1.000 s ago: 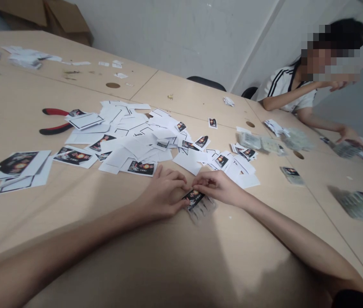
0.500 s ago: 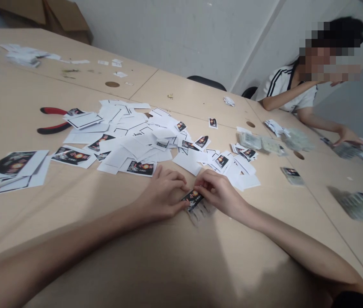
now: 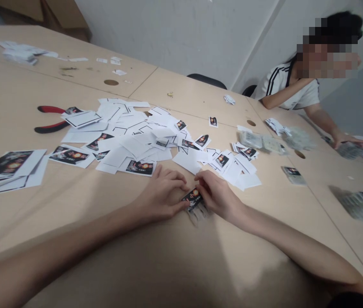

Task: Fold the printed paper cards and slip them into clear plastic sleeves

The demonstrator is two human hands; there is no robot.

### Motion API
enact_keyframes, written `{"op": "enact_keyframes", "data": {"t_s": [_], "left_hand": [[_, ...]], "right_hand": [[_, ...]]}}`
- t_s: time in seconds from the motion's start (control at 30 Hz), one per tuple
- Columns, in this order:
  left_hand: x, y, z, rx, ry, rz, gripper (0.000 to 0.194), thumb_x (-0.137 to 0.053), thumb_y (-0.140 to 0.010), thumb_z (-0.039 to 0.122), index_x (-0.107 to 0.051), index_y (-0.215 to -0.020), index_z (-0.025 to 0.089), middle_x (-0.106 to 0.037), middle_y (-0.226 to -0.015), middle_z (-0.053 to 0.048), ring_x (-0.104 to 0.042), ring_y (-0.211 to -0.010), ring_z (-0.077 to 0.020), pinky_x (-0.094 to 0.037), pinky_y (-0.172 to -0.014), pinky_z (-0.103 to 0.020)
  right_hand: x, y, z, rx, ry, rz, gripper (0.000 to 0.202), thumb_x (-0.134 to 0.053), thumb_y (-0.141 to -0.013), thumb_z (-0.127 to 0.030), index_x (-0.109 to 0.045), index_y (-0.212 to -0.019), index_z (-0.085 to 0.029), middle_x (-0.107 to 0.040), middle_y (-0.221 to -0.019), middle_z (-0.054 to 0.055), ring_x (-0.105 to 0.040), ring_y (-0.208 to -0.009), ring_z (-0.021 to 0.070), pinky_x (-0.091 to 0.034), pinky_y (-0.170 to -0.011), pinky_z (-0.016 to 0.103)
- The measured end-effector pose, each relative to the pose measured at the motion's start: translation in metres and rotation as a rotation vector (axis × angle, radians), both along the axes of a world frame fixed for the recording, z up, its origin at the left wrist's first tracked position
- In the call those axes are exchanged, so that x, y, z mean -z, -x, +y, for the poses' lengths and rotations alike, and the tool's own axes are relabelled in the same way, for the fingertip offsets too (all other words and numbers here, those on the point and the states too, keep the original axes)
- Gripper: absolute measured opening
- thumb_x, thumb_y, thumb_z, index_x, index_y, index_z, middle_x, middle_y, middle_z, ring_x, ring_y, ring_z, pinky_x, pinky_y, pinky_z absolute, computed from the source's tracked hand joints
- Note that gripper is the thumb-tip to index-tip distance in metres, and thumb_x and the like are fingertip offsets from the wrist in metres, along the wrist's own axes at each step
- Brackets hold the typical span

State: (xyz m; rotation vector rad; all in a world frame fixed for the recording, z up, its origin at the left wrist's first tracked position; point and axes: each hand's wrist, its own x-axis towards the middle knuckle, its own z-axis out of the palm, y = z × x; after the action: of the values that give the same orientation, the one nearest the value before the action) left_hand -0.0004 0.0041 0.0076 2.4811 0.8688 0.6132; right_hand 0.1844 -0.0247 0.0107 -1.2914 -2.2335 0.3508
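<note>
Pale tabletop (image 3: 111,265) spans the frame; at lower centre, a dark label (image 3: 191,198) covers part of a clear pack (image 3: 194,216). Your left hand (image 3: 164,194) and right hand (image 3: 219,193) touch it, grip unclear; loose slips (image 3: 134,147) lie seemingly unused above.

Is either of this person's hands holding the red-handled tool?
No, the tool lies partly under cards, apart from the left hand and right hand.

Dull light, soft shadows, edges stretched (slightly blurred)

Nothing legible on the dark label (image 3: 191,197), its print too small and blurred.
</note>
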Motion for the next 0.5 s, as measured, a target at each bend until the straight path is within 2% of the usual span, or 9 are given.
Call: {"op": "enact_keyframes", "data": {"t_s": [0.23,0.5], "left_hand": [[0.0010,0.0002,0.0000,0.001,-0.007,-0.009,0.023,-0.054,-0.071,0.038,-0.055,-0.084,0.020,-0.055,-0.094,-0.002,-0.050,-0.090,-0.0176,-0.015,-0.091,-0.040],[0.0002,0.0011,0.0007,0.020,-0.017,-0.007,0.023,-0.055,-0.071,0.038,-0.056,-0.085,0.020,-0.056,-0.093,-0.002,-0.049,-0.088,-0.0174,-0.022,-0.086,-0.038]], "right_hand": [[-0.0004,0.0014,0.0001,0.014,-0.013,-0.050,0.015,-0.035,-0.079,-0.013,-0.044,-0.090,-0.017,-0.052,-0.078,0.005,-0.050,-0.067,0.0134,-0.040,-0.057,0.024],[-0.0010,0.0018,0.0002,0.026,0.019,-0.058,0.015,-0.034,-0.079,-0.015,-0.043,-0.090,-0.019,-0.052,-0.079,0.005,-0.051,-0.068,0.0149,-0.041,-0.059,0.026]]}}
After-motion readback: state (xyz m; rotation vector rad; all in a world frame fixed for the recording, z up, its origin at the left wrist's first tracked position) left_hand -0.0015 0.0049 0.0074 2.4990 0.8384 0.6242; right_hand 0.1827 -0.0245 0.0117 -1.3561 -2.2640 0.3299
